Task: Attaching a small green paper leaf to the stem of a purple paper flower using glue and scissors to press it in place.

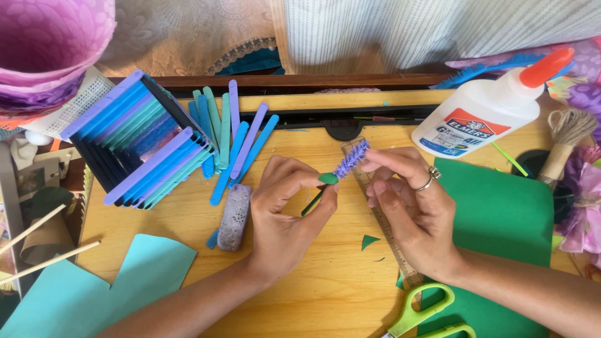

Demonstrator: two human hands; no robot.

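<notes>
Fingers (313,188) pinched — holding green-stemmed purple flower (350,160).

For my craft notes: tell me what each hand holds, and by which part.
Both hold one small paper flower. The left hand pinches its green stem just below the leaf; the right hand has its fingertips on the purple fringed tip.

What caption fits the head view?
Left hand and right hand hold a small purple flower on a green stem above a wooden table.

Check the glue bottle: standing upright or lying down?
Lying down. The white glue bottle rests on its side at the back right of the wooden table, with its orange cap pointing up-right, beyond both hands.
</notes>
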